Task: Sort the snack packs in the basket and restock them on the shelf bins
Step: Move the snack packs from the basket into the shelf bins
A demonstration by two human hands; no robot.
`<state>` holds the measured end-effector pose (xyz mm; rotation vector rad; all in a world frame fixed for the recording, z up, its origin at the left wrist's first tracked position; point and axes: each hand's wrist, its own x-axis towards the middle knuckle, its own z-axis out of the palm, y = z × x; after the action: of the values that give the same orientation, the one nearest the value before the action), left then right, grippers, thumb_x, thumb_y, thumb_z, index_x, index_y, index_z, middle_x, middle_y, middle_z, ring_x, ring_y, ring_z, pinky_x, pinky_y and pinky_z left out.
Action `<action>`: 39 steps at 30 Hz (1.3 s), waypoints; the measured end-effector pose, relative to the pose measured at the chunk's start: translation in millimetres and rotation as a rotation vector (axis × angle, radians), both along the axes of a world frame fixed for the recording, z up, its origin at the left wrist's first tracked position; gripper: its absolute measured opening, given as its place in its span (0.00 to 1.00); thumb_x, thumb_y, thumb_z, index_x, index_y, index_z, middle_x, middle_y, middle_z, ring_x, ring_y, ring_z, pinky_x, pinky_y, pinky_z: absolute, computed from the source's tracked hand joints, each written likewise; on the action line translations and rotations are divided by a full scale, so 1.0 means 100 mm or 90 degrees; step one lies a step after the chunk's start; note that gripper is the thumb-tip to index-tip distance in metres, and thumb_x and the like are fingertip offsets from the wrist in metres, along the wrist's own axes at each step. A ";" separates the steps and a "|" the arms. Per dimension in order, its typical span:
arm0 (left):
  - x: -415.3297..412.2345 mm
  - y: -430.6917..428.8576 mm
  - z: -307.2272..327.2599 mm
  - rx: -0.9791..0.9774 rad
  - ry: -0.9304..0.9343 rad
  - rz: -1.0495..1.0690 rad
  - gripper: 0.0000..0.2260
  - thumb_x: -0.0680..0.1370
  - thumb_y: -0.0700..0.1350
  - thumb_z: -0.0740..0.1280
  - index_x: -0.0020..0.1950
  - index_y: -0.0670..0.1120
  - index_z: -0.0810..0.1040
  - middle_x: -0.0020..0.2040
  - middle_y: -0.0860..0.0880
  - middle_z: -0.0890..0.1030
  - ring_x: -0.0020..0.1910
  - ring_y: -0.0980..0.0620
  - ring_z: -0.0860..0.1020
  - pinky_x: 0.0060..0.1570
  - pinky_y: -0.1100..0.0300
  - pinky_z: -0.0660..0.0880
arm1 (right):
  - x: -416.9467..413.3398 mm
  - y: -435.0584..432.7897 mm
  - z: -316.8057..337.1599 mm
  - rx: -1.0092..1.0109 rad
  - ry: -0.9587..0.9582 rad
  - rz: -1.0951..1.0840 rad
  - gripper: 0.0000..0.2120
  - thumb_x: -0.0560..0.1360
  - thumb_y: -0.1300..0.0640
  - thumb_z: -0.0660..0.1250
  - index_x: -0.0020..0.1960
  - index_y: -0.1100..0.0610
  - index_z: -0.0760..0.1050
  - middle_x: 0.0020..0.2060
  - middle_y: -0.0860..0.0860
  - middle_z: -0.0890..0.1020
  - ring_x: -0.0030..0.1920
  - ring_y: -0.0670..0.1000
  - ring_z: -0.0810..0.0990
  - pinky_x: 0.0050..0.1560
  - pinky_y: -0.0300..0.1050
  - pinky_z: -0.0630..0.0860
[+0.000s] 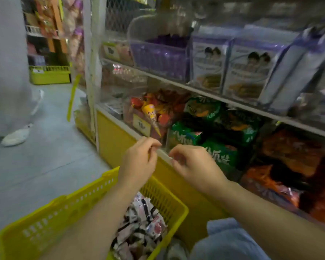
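Note:
A yellow basket (45,218) sits at the lower left, holding several small snack packs (139,228) in white, black and red wrappers. My left hand (139,158) and my right hand (193,166) are raised side by side above the basket at the lower shelf. The fingers of both hands are curled, and their tips pinch the clear front edge of a shelf bin (163,152). Behind that edge lie orange-red cone snacks (152,111) and green packs (219,152). Neither hand holds a snack pack.
The upper shelf carries purple packs (158,57) and white-purple boxes (246,72). Orange bags (289,156) fill the bin at the right. A person's leg and white shoe (15,137) stand on the grey floor at the left, with a yellow crate (49,76) beyond. My knee (225,239) is at the bottom.

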<state>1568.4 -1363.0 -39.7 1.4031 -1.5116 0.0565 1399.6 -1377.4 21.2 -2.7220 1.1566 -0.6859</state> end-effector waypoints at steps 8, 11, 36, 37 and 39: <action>0.64 0.10 -1.60 0.372 0.057 0.115 0.08 0.78 0.43 0.65 0.54 0.50 0.80 0.52 0.50 0.82 0.50 0.48 0.80 0.48 0.51 0.76 | 0.51 -0.46 -1.69 0.301 0.229 0.003 0.17 0.76 0.52 0.65 0.64 0.55 0.74 0.59 0.52 0.79 0.58 0.52 0.77 0.55 0.48 0.76; 0.70 0.09 -2.08 0.475 0.114 0.143 0.12 0.79 0.44 0.63 0.61 0.49 0.78 0.58 0.47 0.80 0.55 0.46 0.78 0.51 0.53 0.75 | 0.64 -0.58 -2.16 0.411 0.261 -0.036 0.25 0.76 0.51 0.67 0.70 0.58 0.67 0.67 0.56 0.72 0.65 0.55 0.72 0.62 0.49 0.71; 1.10 -0.41 -2.92 0.751 -0.346 0.055 0.21 0.76 0.54 0.68 0.67 0.50 0.73 0.63 0.48 0.73 0.64 0.46 0.67 0.58 0.53 0.71 | 0.89 -0.83 -3.06 0.409 0.089 -0.143 0.19 0.71 0.41 0.69 0.55 0.53 0.74 0.50 0.48 0.74 0.46 0.46 0.75 0.45 0.41 0.76; 1.12 -0.38 -2.90 0.737 -0.338 0.061 0.21 0.76 0.57 0.67 0.66 0.50 0.74 0.63 0.48 0.74 0.64 0.46 0.67 0.58 0.53 0.70 | 0.89 -0.83 -3.02 0.428 0.057 -0.142 0.18 0.71 0.42 0.70 0.54 0.53 0.75 0.48 0.47 0.76 0.45 0.46 0.77 0.44 0.42 0.77; 1.13 -0.33 -2.84 0.696 -0.276 0.070 0.21 0.75 0.60 0.66 0.64 0.52 0.75 0.63 0.49 0.74 0.65 0.47 0.67 0.60 0.52 0.69 | 0.89 -0.84 -2.94 0.479 -0.010 -0.144 0.17 0.70 0.45 0.72 0.54 0.52 0.75 0.44 0.46 0.81 0.43 0.46 0.80 0.42 0.47 0.80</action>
<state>1681.6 -1395.8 -324.0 2.4470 -1.9186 -0.5002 1488.1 -1461.3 -273.2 -1.9740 1.3754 -0.2107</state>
